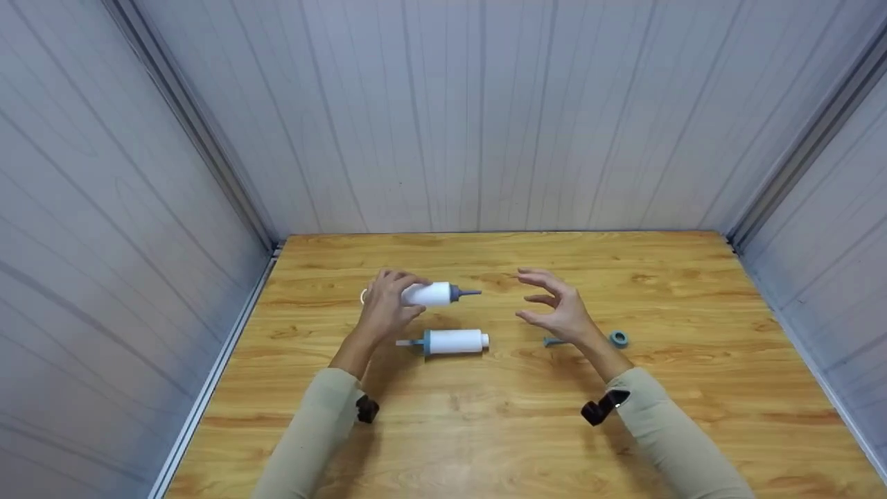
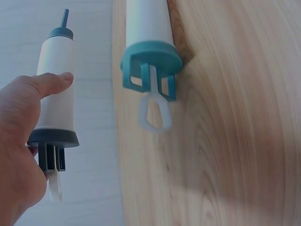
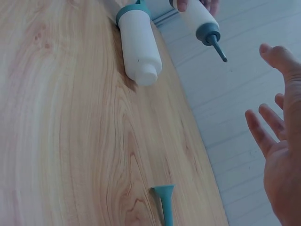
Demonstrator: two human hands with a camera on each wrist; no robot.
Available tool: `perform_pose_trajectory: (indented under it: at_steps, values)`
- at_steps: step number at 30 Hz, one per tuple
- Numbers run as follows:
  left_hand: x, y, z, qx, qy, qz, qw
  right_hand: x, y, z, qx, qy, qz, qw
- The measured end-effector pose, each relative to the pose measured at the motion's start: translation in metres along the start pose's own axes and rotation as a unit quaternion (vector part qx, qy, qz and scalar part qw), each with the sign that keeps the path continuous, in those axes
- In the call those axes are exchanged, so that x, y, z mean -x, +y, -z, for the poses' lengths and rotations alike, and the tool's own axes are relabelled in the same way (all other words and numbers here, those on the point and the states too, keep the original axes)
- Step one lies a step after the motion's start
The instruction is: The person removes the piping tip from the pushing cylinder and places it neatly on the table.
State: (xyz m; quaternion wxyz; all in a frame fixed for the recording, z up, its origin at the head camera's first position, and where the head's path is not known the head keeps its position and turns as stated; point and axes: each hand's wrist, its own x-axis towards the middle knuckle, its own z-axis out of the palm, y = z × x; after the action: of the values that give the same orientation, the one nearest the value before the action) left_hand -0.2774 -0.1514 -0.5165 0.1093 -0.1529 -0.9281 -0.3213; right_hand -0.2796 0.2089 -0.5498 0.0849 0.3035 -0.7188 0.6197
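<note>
My left hand (image 1: pixel 385 308) grips a white cylindrical bottle (image 1: pixel 431 294) above the table. The bottle has a dark grey-blue tapered nozzle (image 1: pixel 468 292) that points right, and a dark collar (image 2: pixel 52 137) with a pale loop at its other end. Below it on the table lies a second white bottle (image 1: pixel 454 341), on its side, with a teal collar (image 2: pixel 153 54) and a pale loop. Its right end is a bare white neck (image 3: pixel 146 75). To the right of the held nozzle, apart from it, my right hand (image 1: pixel 558 308) hovers with spread, slightly bent fingers and holds nothing.
A small teal nozzle (image 1: pixel 554 341) lies on the wooden table (image 1: pixel 485 430) under my right hand, partly hidden by the forearm. Just right of that forearm is a teal ring (image 1: pixel 619 339). Pale panels (image 1: pixel 443 118) wall the table at the back and both sides.
</note>
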Motion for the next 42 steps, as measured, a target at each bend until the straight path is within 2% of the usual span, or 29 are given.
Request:
perform_pose_trajectory:
  at_steps: [8,17,30,42]
  values:
    - [0.001,0.018,0.002,-0.012,-0.006,-0.028,0.9995,0.007,0.000,0.003,-0.009,0.007,0.034,0.9994]
    - [0.005,0.036,0.001,-0.004,-0.012,-0.055,0.9984,0.012,-0.007,0.000,-0.011,0.025,0.017,0.9995]
    - [0.011,0.059,-0.003,0.003,-0.008,-0.118,0.9930,0.022,-0.021,-0.008,-0.029,0.007,0.039,0.9988]
    - [0.014,0.078,-0.010,-0.010,-0.002,-0.146,0.9892,0.028,-0.028,-0.017,-0.042,0.002,0.033,0.9986]
